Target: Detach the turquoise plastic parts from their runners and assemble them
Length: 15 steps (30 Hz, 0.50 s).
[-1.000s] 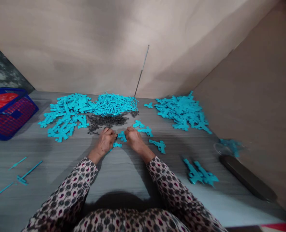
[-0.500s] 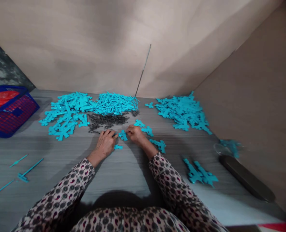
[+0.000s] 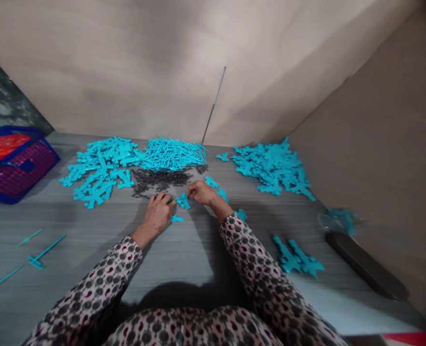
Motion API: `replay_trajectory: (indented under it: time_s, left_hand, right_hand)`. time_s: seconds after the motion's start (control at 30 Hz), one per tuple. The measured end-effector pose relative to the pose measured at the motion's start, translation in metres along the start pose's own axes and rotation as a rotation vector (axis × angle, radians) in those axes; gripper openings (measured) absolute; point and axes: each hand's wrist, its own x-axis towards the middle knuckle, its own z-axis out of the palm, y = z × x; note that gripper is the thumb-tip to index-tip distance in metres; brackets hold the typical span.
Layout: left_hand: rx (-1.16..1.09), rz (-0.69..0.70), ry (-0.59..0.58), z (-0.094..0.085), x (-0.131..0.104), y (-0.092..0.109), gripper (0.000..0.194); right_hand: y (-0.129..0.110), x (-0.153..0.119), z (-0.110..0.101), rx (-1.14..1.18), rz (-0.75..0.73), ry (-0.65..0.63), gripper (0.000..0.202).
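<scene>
The cyan plastic part [image 3: 183, 201] lies flat on the grey table [image 3: 184, 250], between both hands, just in front of the heap of dark small pieces [image 3: 158, 179]. The left hand [image 3: 157, 214] pinches its left edge; the right hand [image 3: 201, 192] is curled just right of it, contact unclear. The blue basket [image 3: 16, 168], far left of the heap, holds red material.

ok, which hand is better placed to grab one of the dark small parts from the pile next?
Left, probably. The left hand lies at the near edge of the pile of dark small parts, fingertips nearly on it. The right hand sits further right, beside the turquoise plastic piece between the hands.
</scene>
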Motion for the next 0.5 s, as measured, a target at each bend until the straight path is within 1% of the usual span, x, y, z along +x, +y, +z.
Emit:
replay_trajectory:
  time_s: [0.23, 0.4, 0.5]
  left_hand:
    - [-0.034, 0.013, 0.036, 0.007, 0.000, -0.003, 0.027]
    - [-0.078, 0.031, 0.124, 0.014, -0.001, -0.007, 0.028]
    - [-0.093, 0.044, 0.124, 0.016, 0.001, -0.009, 0.028]
  right_hand:
    - [-0.004, -0.027, 0.014, -0.070, 0.036, 0.136, 0.021]
    - [0.004, -0.039, 0.015, -0.007, -0.066, 0.213, 0.030]
    - [0.006, -0.040, 0.014, 0.032, -0.078, 0.227, 0.031]
